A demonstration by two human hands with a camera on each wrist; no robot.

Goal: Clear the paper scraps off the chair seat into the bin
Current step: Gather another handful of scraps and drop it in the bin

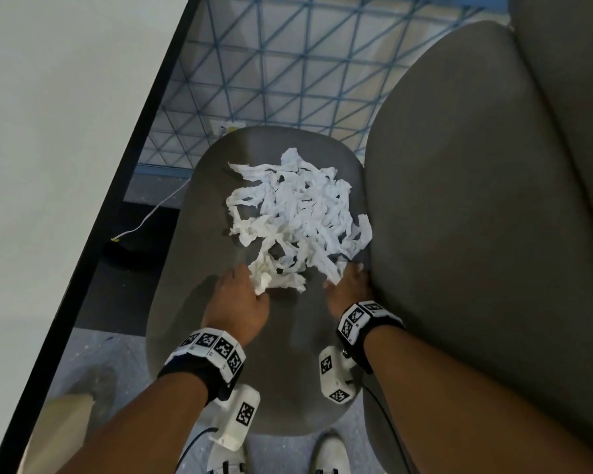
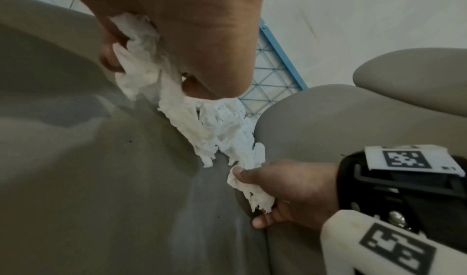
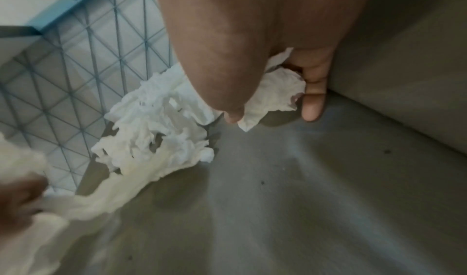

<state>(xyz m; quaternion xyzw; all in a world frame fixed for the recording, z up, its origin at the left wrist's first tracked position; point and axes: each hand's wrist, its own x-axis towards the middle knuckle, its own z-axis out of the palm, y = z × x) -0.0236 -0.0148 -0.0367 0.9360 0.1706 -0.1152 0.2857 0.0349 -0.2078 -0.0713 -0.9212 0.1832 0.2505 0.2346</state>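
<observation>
A loose heap of white paper scraps [image 1: 298, 213] lies on the grey chair seat [image 1: 192, 302]. My left hand [image 1: 254, 282] grips a wad of scraps at the heap's near left edge; in the left wrist view its curled fingers [image 2: 108, 55] close round the paper scraps [image 2: 141, 59]. At the near right edge my right hand [image 1: 343, 278] pinches scraps, with thumb and fingers [image 3: 313, 103] round a crumpled scrap [image 3: 272, 93]. A blue wire-mesh bin [image 1: 288, 80] stands just beyond the seat's far edge.
A white tabletop [image 1: 48, 131] with a black edge runs along the left. The grey chair back [image 1: 476, 200] rises close on the right, against my right hand. A white cable [image 1: 151, 213] lies on the floor at the left. My shoes [image 1: 329, 453] are below the seat.
</observation>
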